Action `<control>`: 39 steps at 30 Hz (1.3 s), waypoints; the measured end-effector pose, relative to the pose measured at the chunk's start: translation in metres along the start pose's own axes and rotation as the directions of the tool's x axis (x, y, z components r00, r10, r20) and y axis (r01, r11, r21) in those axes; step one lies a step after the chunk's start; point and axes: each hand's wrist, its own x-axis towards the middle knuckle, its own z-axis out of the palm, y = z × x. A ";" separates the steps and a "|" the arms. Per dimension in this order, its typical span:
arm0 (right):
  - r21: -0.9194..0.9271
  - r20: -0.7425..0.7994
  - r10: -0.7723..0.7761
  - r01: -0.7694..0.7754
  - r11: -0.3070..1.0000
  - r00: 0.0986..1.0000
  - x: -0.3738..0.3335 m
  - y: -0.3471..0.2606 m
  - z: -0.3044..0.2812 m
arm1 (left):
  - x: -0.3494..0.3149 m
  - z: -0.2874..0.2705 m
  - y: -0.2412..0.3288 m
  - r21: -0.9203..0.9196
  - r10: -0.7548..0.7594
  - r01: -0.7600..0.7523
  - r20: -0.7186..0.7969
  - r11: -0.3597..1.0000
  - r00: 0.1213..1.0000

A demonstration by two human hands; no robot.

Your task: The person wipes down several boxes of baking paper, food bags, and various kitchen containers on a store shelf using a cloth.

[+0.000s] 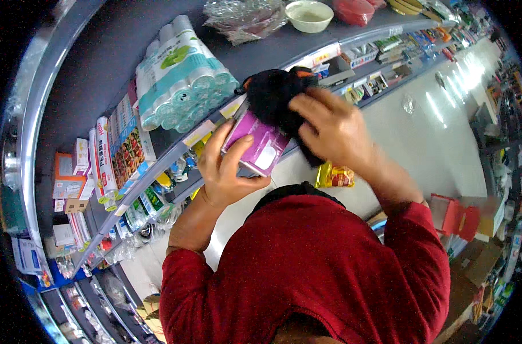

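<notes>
My left hand (226,175) grips a purple box (260,142) by its lower left edge, with the thumb underneath and fingers spread over its front. The box is tilted and sits close to the shelf edge. A bunched black cloth (272,94) with bits of orange lies over the top of the box, hiding that end. My right hand (338,123) has its bent fingers pressed into the cloth, and its forearm is slightly blurred. Below the cloth, a yellow packet (334,175) shows near my chest.
On the shelf (255,63) stand a wrapped pack of rolls (183,86), long cling-film boxes (104,155) and a pale bowl (310,16). Lower shelves hold many small packaged goods. A shiny floor (413,137) runs along the right, with red boxes (453,218) beside it.
</notes>
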 end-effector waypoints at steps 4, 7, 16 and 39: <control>-0.119 0.045 0.445 -0.437 0.891 0.894 -0.032 0.073 0.002 | -0.008 0.002 0.012 -0.118 -0.016 0.010 -0.052 0.993 0.998; 0.057 -0.180 0.527 -0.526 0.849 0.831 -0.061 0.085 -0.011 | 0.001 0.006 0.021 -0.098 -0.008 0.002 -0.064 0.995 0.998; 0.058 -0.253 0.034 -0.019 0.998 0.967 -0.044 -0.007 -0.064 | 0.006 0.032 0.037 -0.164 -0.078 0.089 0.069 0.982 0.995; -0.311 0.000 0.897 -0.853 0.419 0.441 -0.221 0.073 0.020 | -0.006 -0.153 -0.112 -0.281 -0.652 0.624 -0.564 0.729 0.507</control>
